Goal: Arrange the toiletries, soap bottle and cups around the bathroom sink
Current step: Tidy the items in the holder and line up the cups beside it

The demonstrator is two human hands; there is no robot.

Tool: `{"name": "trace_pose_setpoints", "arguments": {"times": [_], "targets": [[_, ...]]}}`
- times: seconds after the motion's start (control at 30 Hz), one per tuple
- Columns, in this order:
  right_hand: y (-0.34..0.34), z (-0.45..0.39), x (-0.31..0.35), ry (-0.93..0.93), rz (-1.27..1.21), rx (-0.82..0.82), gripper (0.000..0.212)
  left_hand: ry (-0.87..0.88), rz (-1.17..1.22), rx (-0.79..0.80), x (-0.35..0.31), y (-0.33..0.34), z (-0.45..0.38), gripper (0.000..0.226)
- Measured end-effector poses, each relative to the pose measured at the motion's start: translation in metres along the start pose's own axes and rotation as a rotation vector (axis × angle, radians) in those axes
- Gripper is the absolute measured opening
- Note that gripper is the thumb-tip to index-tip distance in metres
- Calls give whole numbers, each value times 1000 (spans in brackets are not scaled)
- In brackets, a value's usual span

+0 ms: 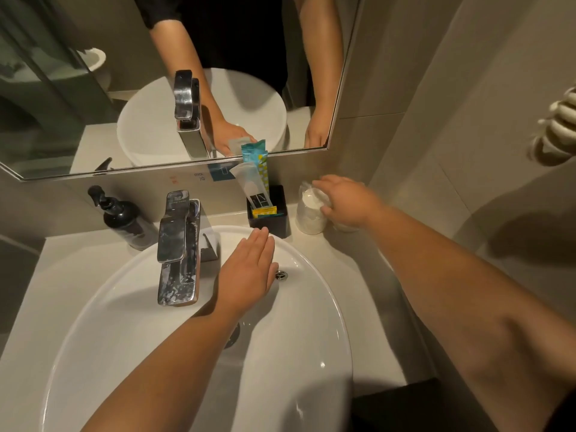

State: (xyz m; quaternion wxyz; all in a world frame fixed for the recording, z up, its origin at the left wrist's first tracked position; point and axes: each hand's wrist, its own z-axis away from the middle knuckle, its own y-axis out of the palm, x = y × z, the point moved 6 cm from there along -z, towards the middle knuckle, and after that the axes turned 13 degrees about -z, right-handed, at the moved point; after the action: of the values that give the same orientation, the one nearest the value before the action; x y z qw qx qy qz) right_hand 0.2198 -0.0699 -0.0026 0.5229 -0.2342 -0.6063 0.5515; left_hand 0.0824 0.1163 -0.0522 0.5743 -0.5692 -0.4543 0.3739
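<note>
Right hand [346, 202]: your fingers curl round the wrapped cups [312, 210] at the far right of the worktop [367, 275], just right of the black holder. One cup in clear film shows plainly. A second seems to sit under your palm, but I cannot tell for sure. The grip from above and the side suggests you are setting them upright or nudging them into line.

Left hand [249, 269]: flat, fingers straight and together, holding nothing. It hovers over the far rim of the sink [327, 307], fingertips pointing at the holder. It is probably waiting or about to steady it. Whether it touches the rim I cannot tell.

Black holder [270, 216]: square, against the back wall, between tap and cups. It carries the toiletry sachets [257, 173], standing upright and leaning slightly left: one white, one teal, one yellow-patterned, with a yellow packet lower in the box. Standing them keeps the labels readable.

Soap bottle [124, 216]: black pump dispenser, far left of the tap [179, 244], pump head turned left, well apart from your hands.

Surface: pale, smooth worktop round a white oval vessel basin, drain [281, 275] visible beside your left hand. The chrome tap is water-spotted.

Room: mirror [93, 88] along the back wall reflecting basin and arms. Beige tiled wall to the right, with a white towel [561, 120] at the frame edge.
</note>
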Motion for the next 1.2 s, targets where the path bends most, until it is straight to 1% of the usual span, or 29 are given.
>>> {"name": "trace_pose_setpoints", "arguments": {"times": [0.1, 0.2, 0.33, 0.4, 0.5, 0.57, 0.63, 0.7, 0.77, 0.87, 1.03, 1.2], "targets": [[8, -7, 7, -48, 49, 116, 63, 0, 1, -14, 0, 0, 0, 53], [11, -13, 9, -42, 50, 178, 54, -1, -6, -21, 0, -2, 0, 52], [8, -14, 7, -9, 149, 164, 43, 0, -21, -11, 0, -3, 0, 56], [6, -15, 6, 11, 196, 136, 44, 1, -22, -14, 0, -1, 0, 53], [1, -17, 10, 3, 238, 87, 52, -7, -17, -16, 0, 0, -1, 52], [-1, -17, 15, -32, 203, 89, 58, -4, -13, -14, 0, -1, -1, 52], [-2, -16, 19, -61, 145, 147, 62, 1, -15, -9, -1, -1, -1, 53], [0, -15, 20, -66, 139, 220, 61, 0, -19, -11, -1, 0, -1, 53], [4, -16, 20, -66, 164, 254, 60, -2, -18, -5, 0, 1, -1, 54], [6, -18, 22, -55, 169, 224, 57, 5, -26, 9, 0, 4, -1, 55], [3, -23, 19, -13, 187, 176, 58, 0, -14, -4, 0, 1, -1, 54], [4, -24, 17, -18, 158, 187, 56, -6, -9, -7, 0, 1, 0, 52]]}}
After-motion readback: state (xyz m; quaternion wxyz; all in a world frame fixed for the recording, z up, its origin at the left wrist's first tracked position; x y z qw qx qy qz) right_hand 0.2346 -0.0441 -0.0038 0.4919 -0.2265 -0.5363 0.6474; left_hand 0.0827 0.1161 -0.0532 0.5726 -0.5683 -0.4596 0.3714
